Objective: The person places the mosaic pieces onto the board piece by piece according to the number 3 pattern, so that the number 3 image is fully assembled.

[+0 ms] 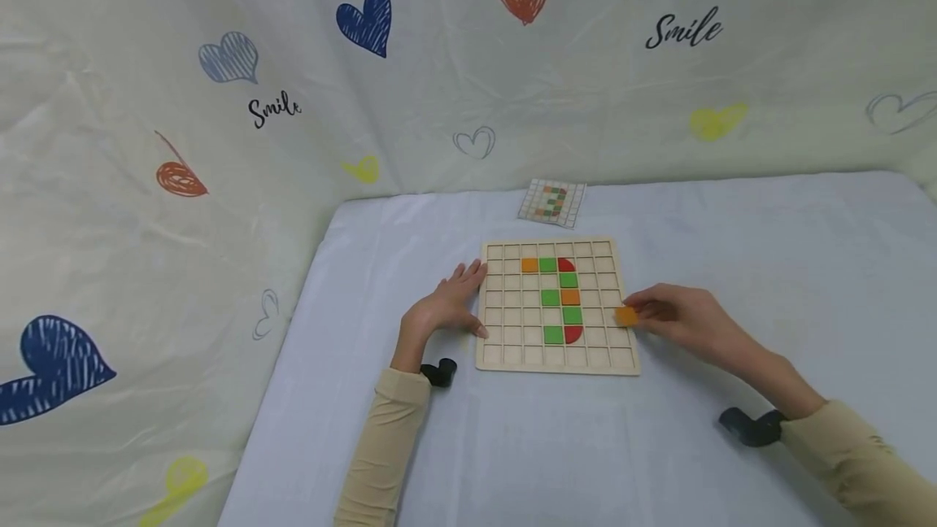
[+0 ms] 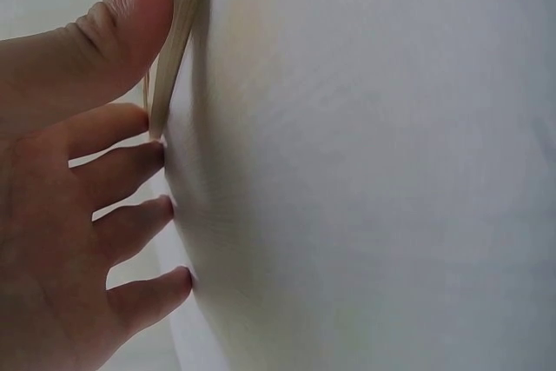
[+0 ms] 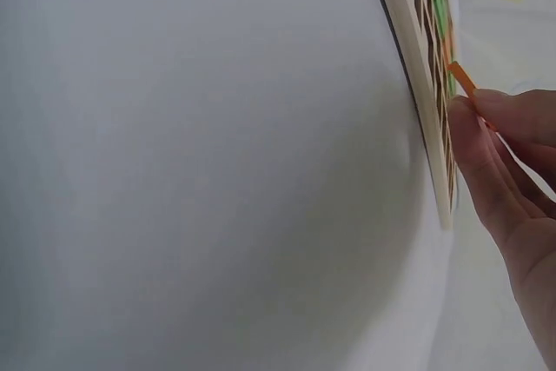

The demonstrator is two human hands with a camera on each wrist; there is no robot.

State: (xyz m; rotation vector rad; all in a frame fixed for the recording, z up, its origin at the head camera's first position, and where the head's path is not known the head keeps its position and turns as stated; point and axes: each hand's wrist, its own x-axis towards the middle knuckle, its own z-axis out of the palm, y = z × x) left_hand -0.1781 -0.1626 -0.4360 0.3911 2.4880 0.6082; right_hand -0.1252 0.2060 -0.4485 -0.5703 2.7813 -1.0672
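A wooden grid board lies flat on the table. Several tiles sit in its squares: orange, green and rounded red ones, the upper row ending in a red quarter-round, the lowest row in another red piece. My left hand rests at the board's left edge, fingers spread and thumb touching the rim. Over the right edge, my right hand pinches an orange square tile between thumb and fingers. From the side, the right wrist view shows the tile tilted, held close above the board.
Behind the board lies a printed pattern card with a matching grid of coloured squares. A white cloth covers the table. Behind and at the left hangs a curtain with hearts. Dark wrist devices sit by both sleeves.
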